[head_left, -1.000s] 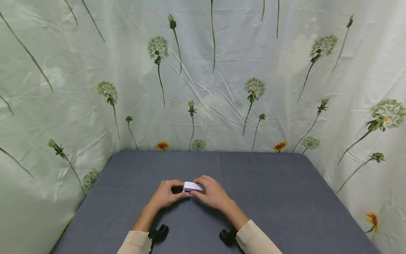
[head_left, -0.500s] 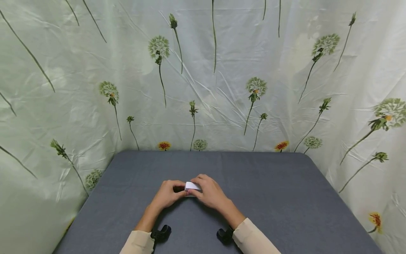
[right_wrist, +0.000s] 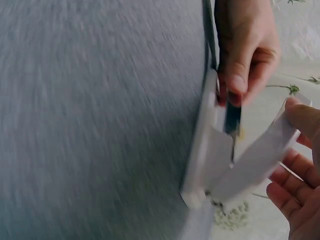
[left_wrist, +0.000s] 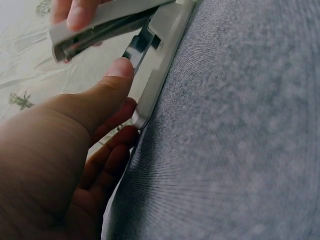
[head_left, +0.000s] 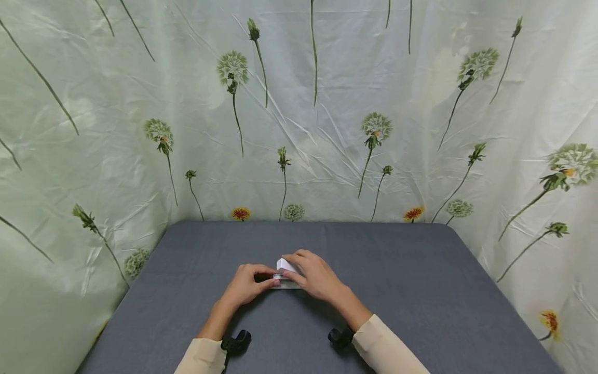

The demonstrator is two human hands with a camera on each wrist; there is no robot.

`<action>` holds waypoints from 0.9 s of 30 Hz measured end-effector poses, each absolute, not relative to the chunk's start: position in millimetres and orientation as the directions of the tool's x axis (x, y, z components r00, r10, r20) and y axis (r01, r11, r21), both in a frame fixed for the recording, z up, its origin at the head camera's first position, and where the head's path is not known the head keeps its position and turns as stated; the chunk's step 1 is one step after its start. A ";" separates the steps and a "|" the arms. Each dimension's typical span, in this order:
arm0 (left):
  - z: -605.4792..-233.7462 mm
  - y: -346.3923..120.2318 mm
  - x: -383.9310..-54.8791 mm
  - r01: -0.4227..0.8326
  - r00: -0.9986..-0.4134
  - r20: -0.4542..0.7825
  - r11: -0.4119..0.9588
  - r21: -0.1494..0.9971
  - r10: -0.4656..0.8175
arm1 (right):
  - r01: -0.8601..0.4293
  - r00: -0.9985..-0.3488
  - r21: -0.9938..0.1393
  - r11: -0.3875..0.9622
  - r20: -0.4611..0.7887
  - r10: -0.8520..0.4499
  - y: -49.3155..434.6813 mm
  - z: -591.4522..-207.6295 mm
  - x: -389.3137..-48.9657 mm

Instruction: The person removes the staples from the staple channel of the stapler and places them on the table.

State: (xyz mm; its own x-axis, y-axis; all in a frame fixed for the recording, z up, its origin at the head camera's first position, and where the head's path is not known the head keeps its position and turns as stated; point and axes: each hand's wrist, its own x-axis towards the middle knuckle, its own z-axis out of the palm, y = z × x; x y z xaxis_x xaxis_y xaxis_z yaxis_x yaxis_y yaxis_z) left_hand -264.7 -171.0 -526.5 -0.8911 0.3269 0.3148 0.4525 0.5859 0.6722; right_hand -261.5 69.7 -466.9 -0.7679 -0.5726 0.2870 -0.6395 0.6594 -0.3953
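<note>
A white stapler (head_left: 286,265) stands near the middle of the table, its top arm (left_wrist: 107,22) swung up from the long white base (left_wrist: 170,55). Between the two a metal strip (left_wrist: 137,47) shows, tilted up off the base. My left hand (head_left: 248,283) pinches at the stapler's front end, with the thumb on the tip of the metal strip and the other fingers beside the base's end. From the right, my right hand (head_left: 317,275) holds the raised top arm between thumb and fingers. The back end of the stapler is hidden behind the right hand in the head view.
A grey cloth covers the table (head_left: 397,280). Behind it and along both sides hangs a pale curtain (head_left: 317,156) printed with dandelions. Black straps with curved mounts (head_left: 237,342) sit on both wrists, close over the cloth.
The stapler's top arm has been lifted, uncovering the metal strip inside. My right hand has risen and shifted slightly right with it, while the left hand stays at the front end.
</note>
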 end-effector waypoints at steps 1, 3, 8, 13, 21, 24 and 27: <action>-526.2 -170.8 -264.7 0.451 -0.892 0.313 0.587 0.672 0.327 | -0.642 -0.766 -0.404 0.652 0.292 -0.573 72.5 -464.8 -261.8; -525.4 -170.6 -264.5 0.449 -0.893 0.308 0.586 0.675 0.329 | -0.644 -0.764 -0.424 0.637 0.300 -0.572 78.7 -460.7 -262.8; -525.5 -170.6 -264.8 0.444 -0.895 0.308 0.588 0.676 0.322 | -0.617 -0.781 -0.494 0.613 0.283 -0.557 95.0 -451.4 -264.5; -526.3 -172.0 -264.5 0.437 -0.899 0.315 0.601 0.670 0.303 | -0.594 -0.793 -0.537 0.599 0.261 -0.551 112.5 -445.1 -265.8; -526.8 -172.8 -262.9 0.433 -0.901 0.313 0.599 0.673 0.300 | -0.583 -0.798 -0.562 0.587 0.258 -0.545 135.2 -443.2 -264.5; -526.8 -172.1 -262.3 0.422 -0.907 0.306 0.599 0.680 0.291 | -0.579 -0.799 -0.570 0.583 0.257 -0.543 142.5 -442.2 -264.0; -526.5 -170.9 -262.0 0.414 -0.910 0.299 0.600 0.684 0.288 | -0.567 -0.809 -0.571 0.593 0.252 -0.530 150.9 -442.2 -264.0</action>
